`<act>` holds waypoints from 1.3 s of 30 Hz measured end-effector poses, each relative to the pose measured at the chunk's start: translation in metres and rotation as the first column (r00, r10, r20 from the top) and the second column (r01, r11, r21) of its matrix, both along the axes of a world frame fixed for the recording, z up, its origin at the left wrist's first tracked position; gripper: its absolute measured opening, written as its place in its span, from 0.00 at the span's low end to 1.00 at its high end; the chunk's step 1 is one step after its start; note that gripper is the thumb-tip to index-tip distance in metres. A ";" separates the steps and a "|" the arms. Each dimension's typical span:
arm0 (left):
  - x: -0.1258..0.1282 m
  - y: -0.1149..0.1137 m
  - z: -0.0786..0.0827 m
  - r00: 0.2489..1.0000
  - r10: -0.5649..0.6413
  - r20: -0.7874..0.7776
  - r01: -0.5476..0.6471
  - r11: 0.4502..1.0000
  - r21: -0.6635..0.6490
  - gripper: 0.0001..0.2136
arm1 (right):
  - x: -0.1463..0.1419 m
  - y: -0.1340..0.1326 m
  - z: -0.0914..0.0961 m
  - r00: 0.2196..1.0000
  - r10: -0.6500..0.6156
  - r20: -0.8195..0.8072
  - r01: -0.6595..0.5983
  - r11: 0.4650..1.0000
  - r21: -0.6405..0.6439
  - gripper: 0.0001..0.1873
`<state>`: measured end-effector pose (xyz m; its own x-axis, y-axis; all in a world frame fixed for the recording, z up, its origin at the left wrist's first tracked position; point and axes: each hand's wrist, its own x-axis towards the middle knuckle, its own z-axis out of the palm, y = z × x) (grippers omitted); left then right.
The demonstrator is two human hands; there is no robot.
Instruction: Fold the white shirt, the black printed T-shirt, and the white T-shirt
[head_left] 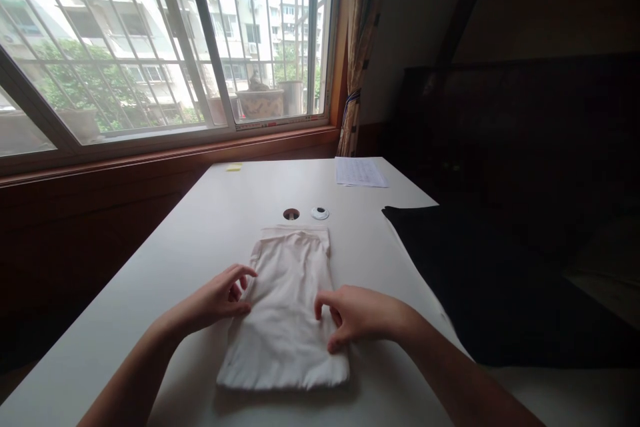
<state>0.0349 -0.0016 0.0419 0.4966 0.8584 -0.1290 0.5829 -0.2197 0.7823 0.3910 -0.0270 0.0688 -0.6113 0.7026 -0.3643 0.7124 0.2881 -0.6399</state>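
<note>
A folded white cloth garment (287,320) lies lengthwise on the white table, wrinkled across its surface, with a layered band at its far end. What kind of garment it is, I cannot tell. At its left edge is my left hand (227,293), fingers bent and thumb apart, fingertips at the fabric. My right hand (350,313) hovers over the right edge, index finger curled and thumb spread away from it. Neither hand has cloth visibly pinched between its fingers.
Beyond the garment, the white table (175,240) has a round hole (291,214) and a white ring-shaped cap (320,213). Printed papers (361,172) and a yellow note (234,167) lie at the far end. Black cloth (490,280) drapes over the right edge. A barred window (230,53) stands behind.
</note>
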 end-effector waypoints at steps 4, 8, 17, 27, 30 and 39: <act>-0.005 -0.011 0.020 0.985 -0.168 0.037 0.168 0.897 -0.410 0.17 | 0.010 -0.002 0.012 0.993 0.109 -0.033 -0.114 0.950 -0.290 0.17; -0.003 0.001 0.013 0.999 0.002 -0.037 -0.001 1.000 0.019 0.14 | 0.015 0.010 0.005 0.978 -0.015 -0.210 -0.032 0.975 -0.221 0.17; 0.013 0.028 -0.029 0.974 0.213 -0.078 -0.160 0.888 0.432 0.17 | 0.000 0.054 -0.045 0.824 -0.348 -0.448 0.532 0.749 0.396 0.17; 0.023 0.022 -0.026 0.965 0.228 0.130 -0.252 0.943 0.217 0.12 | -0.016 0.056 -0.046 0.813 -0.365 -0.454 0.553 0.728 0.405 0.04; 0.027 0.016 -0.022 0.946 0.255 0.201 -0.290 0.941 0.172 0.13 | -0.012 0.054 -0.044 0.764 -0.390 -0.515 0.585 0.756 0.295 0.08; 0.035 0.010 -0.013 0.868 0.267 0.419 -0.206 0.961 -0.186 0.27 | -0.010 0.054 -0.038 0.797 -0.437 -0.417 0.528 0.840 0.129 0.14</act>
<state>0.0695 0.0079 0.0284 0.3128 0.9475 -0.0660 0.1969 0.0033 0.9804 0.3814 0.0272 0.0307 -0.2234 0.9746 0.0175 0.5317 0.1369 -0.8358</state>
